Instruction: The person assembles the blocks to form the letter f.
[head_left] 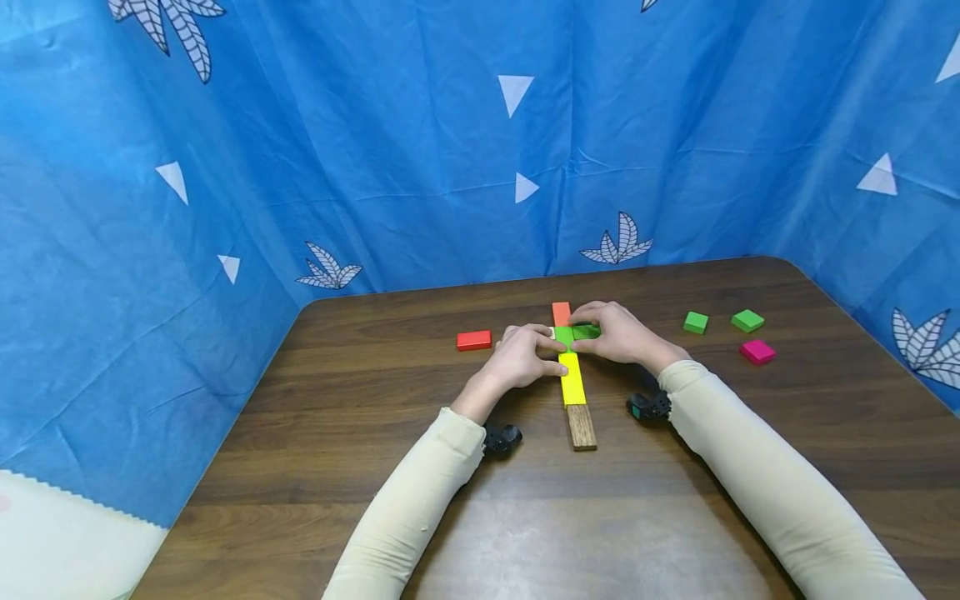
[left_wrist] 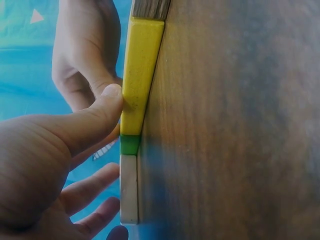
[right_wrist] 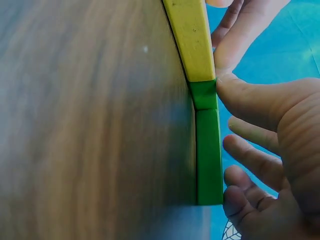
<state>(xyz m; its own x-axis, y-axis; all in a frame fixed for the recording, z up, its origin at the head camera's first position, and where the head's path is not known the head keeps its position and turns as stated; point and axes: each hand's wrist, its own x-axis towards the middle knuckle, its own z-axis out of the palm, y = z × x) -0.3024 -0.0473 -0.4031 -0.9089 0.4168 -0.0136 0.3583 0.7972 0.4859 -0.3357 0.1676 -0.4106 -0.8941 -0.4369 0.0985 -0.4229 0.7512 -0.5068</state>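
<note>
From the head view, I have both grips at the middle of a cross of flat blocks on the worktop (head_left: 360, 400). My left grip (head_left: 517, 357) is half spread, fingertips at the centre green (head_left: 563, 333) and thumb at the yellow (head_left: 572, 382); I don't see it wrapped round anything. My right grip (head_left: 622, 333) is parted too, thumb and forefinger either side of the dark green (head_left: 587, 332). Beyond both grips lies the orange (head_left: 561, 313); on their near side, the brown (head_left: 581, 427) ends the line. I judge all four arms laid, with perhaps only the joints left to true up. Well left of the left grip sits a red (head_left: 474, 341); well right of the right grip, a near green (head_left: 696, 322), a far green (head_left: 747, 321) and a pink (head_left: 757, 352). Whether these belong in the cross, I can't tell.

In the left wrist view, my thumb touches the yellow's edge, and the white (left_wrist: 129, 190) runs out beside my loosely bent fingers, meeting the centre green.

In the right wrist view, my thumb is at the yellow and centre green's joint. The dark green butts up snugly below it; whether my bent fingers press it, I can't tell.
</note>
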